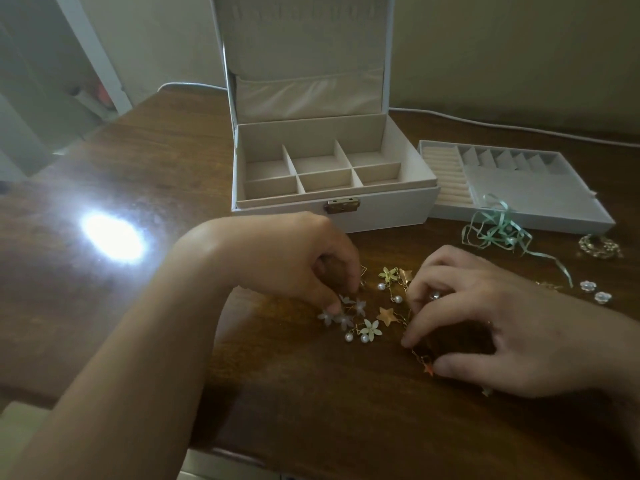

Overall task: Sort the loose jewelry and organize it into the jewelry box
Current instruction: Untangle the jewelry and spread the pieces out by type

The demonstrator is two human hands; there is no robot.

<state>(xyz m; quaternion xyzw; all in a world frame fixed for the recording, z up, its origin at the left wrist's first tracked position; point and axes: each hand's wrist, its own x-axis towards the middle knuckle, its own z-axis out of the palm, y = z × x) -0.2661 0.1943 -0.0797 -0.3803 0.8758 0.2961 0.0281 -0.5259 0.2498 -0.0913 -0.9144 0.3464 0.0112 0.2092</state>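
Pinching a white flower earring (341, 315) with curled fingers, the left hand (294, 258) is working near the table's (173, 161) front edge. The right hand (491, 317) is gripping a gold star chain (420, 356) between thumb and fingertips. The jewelry box (332, 178) is sitting open toward the back edge, its tray (512, 185) lying just beside it.
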